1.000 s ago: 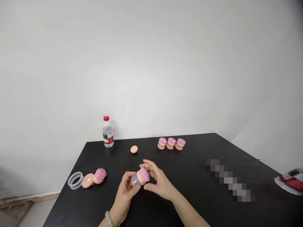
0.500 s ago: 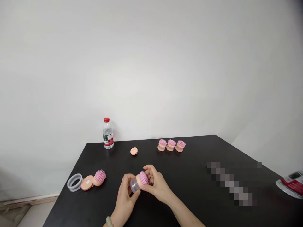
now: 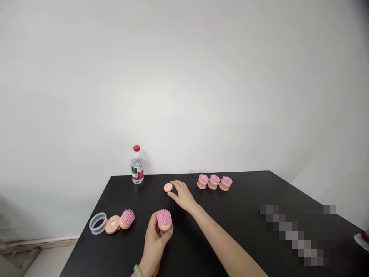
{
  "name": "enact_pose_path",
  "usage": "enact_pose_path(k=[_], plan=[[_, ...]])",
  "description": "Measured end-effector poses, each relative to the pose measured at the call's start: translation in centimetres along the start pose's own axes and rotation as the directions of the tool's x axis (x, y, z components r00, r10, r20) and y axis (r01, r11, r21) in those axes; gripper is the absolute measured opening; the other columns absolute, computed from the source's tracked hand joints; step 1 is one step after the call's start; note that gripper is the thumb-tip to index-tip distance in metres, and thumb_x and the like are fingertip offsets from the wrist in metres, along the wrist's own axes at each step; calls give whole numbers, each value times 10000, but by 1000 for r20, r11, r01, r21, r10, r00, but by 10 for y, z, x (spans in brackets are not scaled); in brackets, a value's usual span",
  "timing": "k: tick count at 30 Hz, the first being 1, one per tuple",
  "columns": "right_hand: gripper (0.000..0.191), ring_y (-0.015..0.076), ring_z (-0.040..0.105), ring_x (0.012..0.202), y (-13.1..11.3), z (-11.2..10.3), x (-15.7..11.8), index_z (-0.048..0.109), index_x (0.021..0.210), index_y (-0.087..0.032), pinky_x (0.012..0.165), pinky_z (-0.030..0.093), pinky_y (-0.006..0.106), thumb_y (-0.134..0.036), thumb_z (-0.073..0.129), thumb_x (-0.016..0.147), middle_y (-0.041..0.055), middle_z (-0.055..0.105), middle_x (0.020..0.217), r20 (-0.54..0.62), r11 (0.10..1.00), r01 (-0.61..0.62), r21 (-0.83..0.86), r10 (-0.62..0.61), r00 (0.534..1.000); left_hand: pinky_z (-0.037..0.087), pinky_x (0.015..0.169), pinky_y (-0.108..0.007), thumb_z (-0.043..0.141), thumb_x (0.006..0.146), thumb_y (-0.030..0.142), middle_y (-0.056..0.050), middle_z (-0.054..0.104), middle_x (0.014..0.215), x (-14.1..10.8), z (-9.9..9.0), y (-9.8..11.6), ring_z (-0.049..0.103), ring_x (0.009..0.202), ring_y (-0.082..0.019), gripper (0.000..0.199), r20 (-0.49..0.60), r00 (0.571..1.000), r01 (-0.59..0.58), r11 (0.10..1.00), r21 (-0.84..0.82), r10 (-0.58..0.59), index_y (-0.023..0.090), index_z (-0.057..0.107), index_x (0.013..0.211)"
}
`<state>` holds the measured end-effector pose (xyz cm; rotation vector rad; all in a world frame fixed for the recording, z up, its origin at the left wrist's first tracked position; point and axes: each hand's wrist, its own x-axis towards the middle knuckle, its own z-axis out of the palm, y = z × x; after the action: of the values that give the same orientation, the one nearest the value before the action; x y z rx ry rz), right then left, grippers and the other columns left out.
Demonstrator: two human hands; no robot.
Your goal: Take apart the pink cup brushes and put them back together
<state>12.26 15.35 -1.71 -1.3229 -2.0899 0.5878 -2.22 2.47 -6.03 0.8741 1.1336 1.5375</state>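
Observation:
My left hand (image 3: 155, 236), with a pale bead bracelet at the wrist, is wrapped round a pink-bristled scrub brush (image 3: 164, 220) with a clear lower part, held bristles up. Farther off, my right hand (image 3: 182, 195) reaches over the table with thumb and fingers apart, beside a small peach round cap (image 3: 168, 187) with a pale centre. Whether its fingertips touch the cap I cannot tell. At the left lie a clear ring (image 3: 98, 223), a peach disc (image 3: 112, 224) and a pink-bristled brush head (image 3: 127, 219), close together.
Three pink-bristled brushes (image 3: 214, 182) stand in a row at the back of the black table (image 3: 225, 231). A water bottle (image 3: 137, 166) with a red cap stands at the back left, near the wall. A pixelated strip (image 3: 292, 234) covers something at the right.
My right hand has let go of the brush and moved forward to the peach cap. My left hand keeps hold of the brush, now turned more upright. The view has shifted slightly.

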Motion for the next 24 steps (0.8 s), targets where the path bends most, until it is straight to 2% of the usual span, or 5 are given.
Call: enact_pose_path(k=[2, 8, 15, 18, 24], plan=[[335, 310, 499, 1296, 0, 11, 20, 625, 1247, -177, 1112, 394, 516, -222, 659, 917, 141, 581, 1356, 20, 997, 17, -80, -15, 1000, 494, 979, -390, 844, 583, 187, -94, 731, 1134, 2, -1, -2, 669, 1101, -302, 576, 33, 998, 45, 999, -29, -44, 196, 660, 1129], [275, 236, 652, 1074, 1, 31, 30, 620, 1218, -173, 918, 555, 455, -323, 616, 988, 86, 636, 1257, 88, 989, 6, -151, 7, 996, 508, 876, -307, 892, 546, 172, -53, 723, 1044, -1, -2, 5, 672, 983, -244, 639, 76, 992, 104, 990, -95, -97, 220, 642, 1131], [99, 261, 709, 921, 14, 4, -21, 766, 838, -184, 905, 536, 425, -277, 785, 810, 64, 766, 901, 3, 990, -93, 107, 94, 996, 488, 744, -261, 934, 542, 278, 14, 656, 847, -3, 1, 5, 596, 781, -157, 554, 117, 984, 157, 967, -199, -136, 226, 634, 1005], [222, 276, 748, 842, 14, -5, -52, 802, 918, -206, 812, 574, 406, -390, 768, 800, 51, 797, 846, -26, 939, -143, 313, 159, 987, 495, 746, -275, 953, 511, 297, 9, 661, 839, -1, 2, 4, 600, 776, -162, 583, 133, 982, 165, 961, -223, -138, 219, 641, 997], [451, 312, 747, 1012, -3, -2, -104, 786, 1038, -193, 917, 571, 427, -558, 771, 774, 102, 801, 1044, -19, 756, -150, 637, 210, 978, 500, 786, -294, 965, 501, 266, -12, 688, 886, -3, 2, 7, 622, 815, -171, 632, 132, 981, 171, 958, -231, -143, 201, 632, 1035]])
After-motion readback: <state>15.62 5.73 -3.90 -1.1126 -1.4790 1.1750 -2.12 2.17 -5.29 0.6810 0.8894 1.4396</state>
